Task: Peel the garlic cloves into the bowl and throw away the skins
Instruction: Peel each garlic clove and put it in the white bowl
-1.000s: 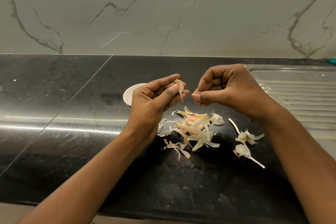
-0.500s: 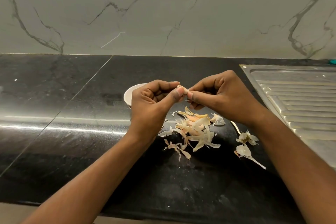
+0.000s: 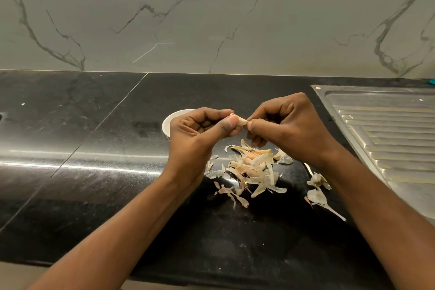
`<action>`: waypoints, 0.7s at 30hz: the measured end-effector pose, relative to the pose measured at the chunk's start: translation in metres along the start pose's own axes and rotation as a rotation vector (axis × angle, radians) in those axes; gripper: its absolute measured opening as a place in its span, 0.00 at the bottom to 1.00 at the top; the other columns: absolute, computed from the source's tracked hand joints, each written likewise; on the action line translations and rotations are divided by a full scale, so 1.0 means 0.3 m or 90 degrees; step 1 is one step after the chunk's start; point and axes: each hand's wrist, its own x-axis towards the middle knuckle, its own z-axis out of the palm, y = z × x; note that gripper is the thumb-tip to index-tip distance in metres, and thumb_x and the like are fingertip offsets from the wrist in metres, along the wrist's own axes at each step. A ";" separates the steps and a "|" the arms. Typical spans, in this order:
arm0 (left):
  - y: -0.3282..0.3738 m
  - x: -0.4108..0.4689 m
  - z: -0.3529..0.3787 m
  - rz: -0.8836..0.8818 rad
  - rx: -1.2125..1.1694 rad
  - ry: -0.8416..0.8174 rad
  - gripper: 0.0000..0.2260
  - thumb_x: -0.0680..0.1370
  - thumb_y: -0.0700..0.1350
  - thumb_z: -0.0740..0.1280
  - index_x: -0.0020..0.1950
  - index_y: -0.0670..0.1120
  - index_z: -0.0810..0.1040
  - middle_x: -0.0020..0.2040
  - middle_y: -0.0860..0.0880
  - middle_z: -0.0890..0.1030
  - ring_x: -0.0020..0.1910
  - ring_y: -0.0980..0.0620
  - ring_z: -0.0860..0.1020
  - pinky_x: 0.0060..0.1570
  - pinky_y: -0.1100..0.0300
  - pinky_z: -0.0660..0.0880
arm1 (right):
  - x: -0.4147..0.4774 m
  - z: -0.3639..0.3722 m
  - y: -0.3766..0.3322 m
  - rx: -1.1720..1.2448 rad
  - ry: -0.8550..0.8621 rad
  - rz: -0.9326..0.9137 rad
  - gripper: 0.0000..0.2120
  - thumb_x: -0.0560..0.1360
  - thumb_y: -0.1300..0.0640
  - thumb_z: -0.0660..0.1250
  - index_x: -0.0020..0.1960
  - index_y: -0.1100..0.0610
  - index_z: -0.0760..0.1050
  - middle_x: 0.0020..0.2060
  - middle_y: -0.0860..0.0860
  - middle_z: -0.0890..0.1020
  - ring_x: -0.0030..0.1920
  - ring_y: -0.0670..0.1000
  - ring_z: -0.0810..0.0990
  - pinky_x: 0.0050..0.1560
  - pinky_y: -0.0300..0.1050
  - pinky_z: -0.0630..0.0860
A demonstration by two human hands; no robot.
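Clove: the garlic clove (image 3: 241, 121) is pinched by thumb and fingers of the left hand (image 3: 195, 136), above the counter (image 3: 94, 148).
Right hand: the right hand (image 3: 289, 129) is curled, the clove's tip nipped between thumb and forefinger.
Bowl: the bowl (image 3: 170, 120) is half hidden behind the left hand.
Slip risk: with a hard tug, the clove could be flicked onto the skins (image 3: 254, 169) below.
Mix-up risk: it could then be binned with them.

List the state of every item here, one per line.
left hand: pinches the garlic clove.
right hand: pinches the clove's other end.
garlic clove: held above the counter.
bowl: upright, mostly hidden behind the left hand; contents unseen.
skins: scattered loose on the counter, not yet thrown away.
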 end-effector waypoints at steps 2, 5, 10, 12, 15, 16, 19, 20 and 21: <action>0.001 0.003 -0.002 -0.018 -0.028 -0.006 0.09 0.76 0.33 0.74 0.55 0.32 0.83 0.47 0.35 0.87 0.43 0.44 0.87 0.48 0.58 0.83 | 0.000 0.004 -0.002 0.019 0.007 -0.001 0.06 0.79 0.67 0.73 0.44 0.63 0.86 0.34 0.54 0.87 0.33 0.55 0.87 0.36 0.45 0.85; 0.008 0.005 -0.004 -0.047 -0.073 -0.014 0.12 0.74 0.36 0.74 0.55 0.32 0.83 0.46 0.37 0.86 0.43 0.45 0.85 0.49 0.58 0.84 | -0.002 0.013 -0.005 0.066 0.013 0.005 0.07 0.79 0.68 0.72 0.44 0.64 0.86 0.34 0.56 0.86 0.32 0.55 0.86 0.35 0.45 0.84; 0.019 0.002 0.003 -0.096 -0.147 -0.033 0.12 0.74 0.36 0.72 0.55 0.33 0.82 0.47 0.38 0.86 0.44 0.47 0.86 0.47 0.61 0.84 | -0.001 0.020 -0.009 0.150 0.019 0.024 0.06 0.78 0.67 0.71 0.44 0.62 0.85 0.35 0.57 0.87 0.32 0.55 0.86 0.36 0.45 0.84; 0.024 0.002 0.007 -0.109 -0.168 -0.040 0.12 0.74 0.36 0.71 0.56 0.33 0.82 0.48 0.38 0.86 0.45 0.46 0.87 0.48 0.61 0.84 | -0.002 0.011 -0.008 0.150 0.012 0.032 0.06 0.80 0.68 0.71 0.46 0.63 0.85 0.36 0.57 0.87 0.33 0.55 0.86 0.36 0.44 0.84; 0.035 0.003 0.011 -0.124 -0.188 -0.056 0.13 0.74 0.36 0.71 0.58 0.35 0.82 0.50 0.39 0.87 0.48 0.46 0.87 0.49 0.61 0.84 | -0.005 -0.013 -0.015 0.163 -0.010 0.051 0.04 0.80 0.67 0.71 0.49 0.65 0.85 0.37 0.58 0.87 0.35 0.56 0.87 0.38 0.46 0.86; 0.037 0.004 0.010 -0.126 -0.195 -0.059 0.13 0.74 0.36 0.71 0.59 0.35 0.82 0.51 0.39 0.87 0.49 0.46 0.87 0.49 0.61 0.84 | -0.005 -0.022 -0.018 0.171 -0.015 0.057 0.04 0.79 0.66 0.72 0.50 0.66 0.85 0.38 0.59 0.88 0.36 0.57 0.88 0.40 0.47 0.86; 0.039 0.008 0.005 -0.133 -0.213 -0.057 0.13 0.75 0.34 0.70 0.59 0.36 0.82 0.54 0.37 0.87 0.54 0.44 0.87 0.51 0.59 0.84 | -0.007 -0.043 -0.023 0.169 -0.019 0.058 0.07 0.77 0.65 0.75 0.53 0.67 0.85 0.41 0.59 0.89 0.40 0.58 0.89 0.43 0.46 0.87; 0.037 0.009 0.005 -0.135 -0.213 -0.054 0.13 0.75 0.34 0.69 0.59 0.36 0.82 0.55 0.37 0.87 0.54 0.44 0.87 0.52 0.59 0.84 | -0.009 -0.048 -0.024 0.162 -0.018 0.054 0.08 0.75 0.66 0.76 0.53 0.67 0.86 0.42 0.58 0.89 0.41 0.57 0.89 0.44 0.46 0.87; 0.037 0.010 0.004 -0.135 -0.207 -0.052 0.13 0.75 0.34 0.70 0.59 0.36 0.82 0.54 0.37 0.87 0.54 0.44 0.87 0.51 0.59 0.84 | -0.010 -0.050 -0.025 0.155 -0.020 0.050 0.09 0.74 0.66 0.77 0.54 0.66 0.86 0.43 0.58 0.89 0.42 0.57 0.90 0.45 0.46 0.87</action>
